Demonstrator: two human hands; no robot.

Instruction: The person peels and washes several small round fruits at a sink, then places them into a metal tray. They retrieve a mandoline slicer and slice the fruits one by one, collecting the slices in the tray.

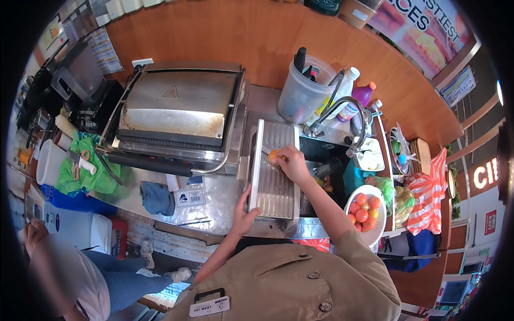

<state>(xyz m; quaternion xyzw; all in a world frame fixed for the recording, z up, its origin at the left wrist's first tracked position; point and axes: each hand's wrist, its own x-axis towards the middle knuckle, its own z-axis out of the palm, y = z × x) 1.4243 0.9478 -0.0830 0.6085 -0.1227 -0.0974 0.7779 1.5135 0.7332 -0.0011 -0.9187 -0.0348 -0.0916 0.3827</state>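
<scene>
A ribbed metal tray (276, 199) with a pale raised rim lies tilted beside the sink, in front of my body. My left hand (244, 215) is closed on its near left edge, thumb along the rim. In my right hand (293, 165) is a small orange-yellow sponge (274, 155), pinched against the tray's ribbed face; the fingers partly cover it. The dark sink basin (316, 147) is right of the tray, under a curved metal faucet (360, 101). My right forearm crosses over the basin's near part.
A large contact grill (174, 109) stands to the left. Behind the sink are a plastic bucket (300, 93) of utensils and several bottles. At right sits a white bowl (380, 216) of tomatoes. Scissors (81, 160) lie on green plastic. Another person (80, 273) is at lower left.
</scene>
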